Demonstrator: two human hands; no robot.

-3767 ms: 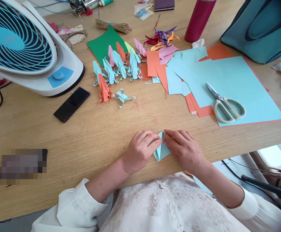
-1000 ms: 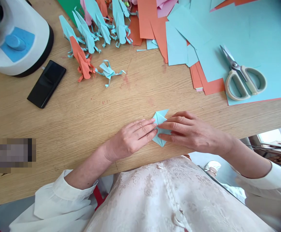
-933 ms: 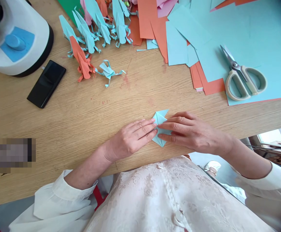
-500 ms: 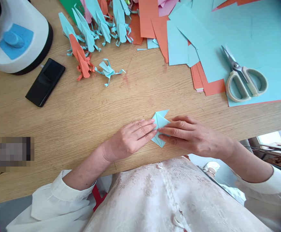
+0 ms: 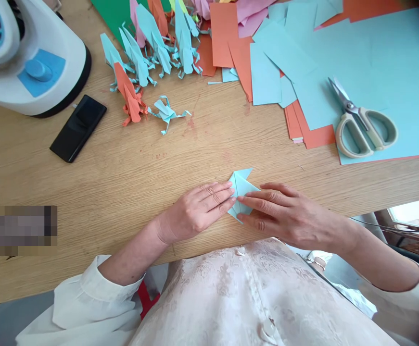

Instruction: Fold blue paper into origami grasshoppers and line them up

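A small folded light blue paper (image 5: 243, 186) lies flat on the wooden table near its front edge. My left hand (image 5: 198, 209) presses its fingertips on the paper's left side, the fingers side by side. From the right, my right hand (image 5: 285, 211) rests its fingertips on the lower right part, fingers slightly apart. Creases and a pointed flap at the top show between the hands. Both thumbs are mostly hidden.
Folded blue paper figures (image 5: 155, 41), an orange one (image 5: 130, 96) and a small blue one (image 5: 166, 114) stand at the back. A black phone (image 5: 78, 128) lies beside a white fan base (image 5: 59, 45). Scissors (image 5: 366, 122) rest on blue sheets (image 5: 407, 62) at right.
The camera view has shifted slightly. My right hand has slid a little to the right and down, and more of the paper's right side shows. My left hand stays on the paper.
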